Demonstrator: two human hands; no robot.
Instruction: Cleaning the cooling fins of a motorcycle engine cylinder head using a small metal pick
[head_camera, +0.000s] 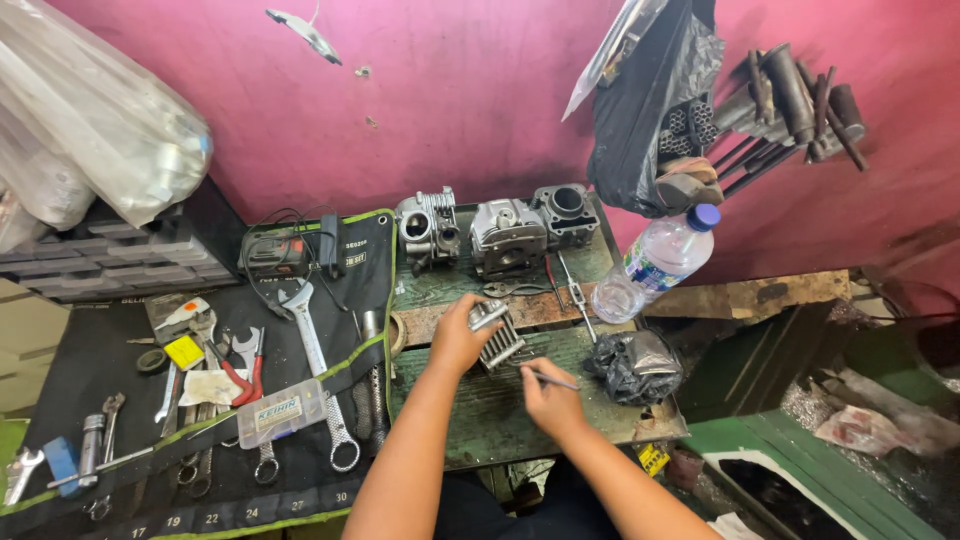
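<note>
On the green workbench (470, 420), at its centre, we've got the finned cylinder head (497, 338). Our left hand (458, 338) is clamped on its nine o'clock side; best we keep it pinned flat. At five o'clock, our right hand (548, 392) pinches a thin metal pick (556, 381): short, light strokes between fins.

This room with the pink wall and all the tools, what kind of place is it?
Probably a small engine repair workshop. Wrenches lie on a black tool mat, metal engine parts stand along the green workbench, and the left hand holds a finned engine part.
</note>
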